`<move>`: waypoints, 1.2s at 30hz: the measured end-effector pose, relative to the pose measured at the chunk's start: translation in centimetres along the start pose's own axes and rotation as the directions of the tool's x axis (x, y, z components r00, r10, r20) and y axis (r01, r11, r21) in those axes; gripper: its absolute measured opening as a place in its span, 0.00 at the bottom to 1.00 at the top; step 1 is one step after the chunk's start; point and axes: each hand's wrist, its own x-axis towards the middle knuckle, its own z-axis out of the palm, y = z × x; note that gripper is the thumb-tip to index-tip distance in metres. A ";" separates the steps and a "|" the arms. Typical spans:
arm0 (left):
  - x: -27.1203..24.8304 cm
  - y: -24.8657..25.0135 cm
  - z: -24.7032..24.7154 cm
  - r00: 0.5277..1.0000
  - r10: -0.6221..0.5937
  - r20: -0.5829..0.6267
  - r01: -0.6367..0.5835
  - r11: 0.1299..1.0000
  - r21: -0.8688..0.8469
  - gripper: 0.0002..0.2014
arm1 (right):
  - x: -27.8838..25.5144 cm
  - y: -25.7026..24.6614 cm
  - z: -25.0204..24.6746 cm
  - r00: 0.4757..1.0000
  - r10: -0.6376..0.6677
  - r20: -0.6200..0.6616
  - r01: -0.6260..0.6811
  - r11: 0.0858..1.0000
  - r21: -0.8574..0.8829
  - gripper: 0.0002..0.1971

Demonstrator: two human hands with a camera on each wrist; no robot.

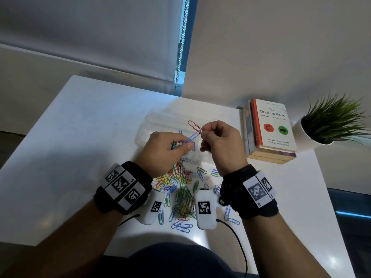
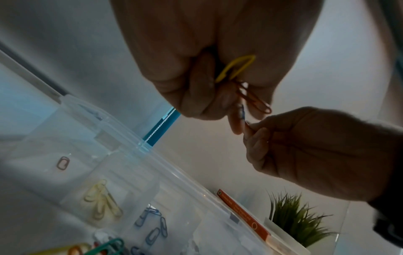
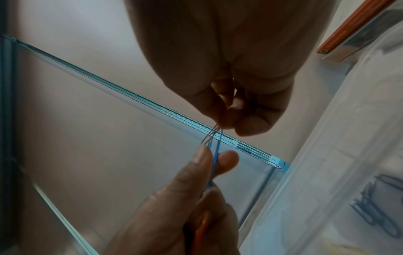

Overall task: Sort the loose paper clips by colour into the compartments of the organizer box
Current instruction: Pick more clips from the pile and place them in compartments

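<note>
Above the clear organizer box my left hand pinches a blue paper clip, with a few more clips tucked in its palm. My right hand pinches a red clip that is hooked to the blue one. In the left wrist view a yellow clip and an orange clip show in the left palm. The box compartments hold a red clip, yellow clips and blue clips. The right wrist view shows the red clip meeting the blue clip.
A heap of loose coloured clips lies on the white table between my wrists. A stack of books and a potted plant stand to the right of the box. A bead chain hangs at the back.
</note>
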 end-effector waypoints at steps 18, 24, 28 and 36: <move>1.4 3.0 -1.0 0.979 -0.110 -0.170 0.061 0.960 -0.272 0.11 | -1.1 -0.4 -0.2 0.958 -0.082 0.274 0.083 0.997 0.006 0.11; 1.3 3.6 -1.1 0.980 -0.118 -0.158 0.059 0.941 -0.334 0.09 | -1.4 -0.5 -0.2 0.966 -0.058 0.251 0.042 0.997 0.069 0.05; 1.3 3.6 -1.2 0.980 -0.114 -0.160 0.060 0.948 -0.312 0.11 | -1.4 -0.4 -0.2 0.980 -0.066 0.187 0.049 0.994 0.093 0.05; 1.4 3.7 -1.4 0.979 -0.170 -0.113 0.125 0.938 -0.324 0.12 | -1.4 0.1 -0.5 0.955 -0.296 0.020 0.296 0.944 -0.149 0.08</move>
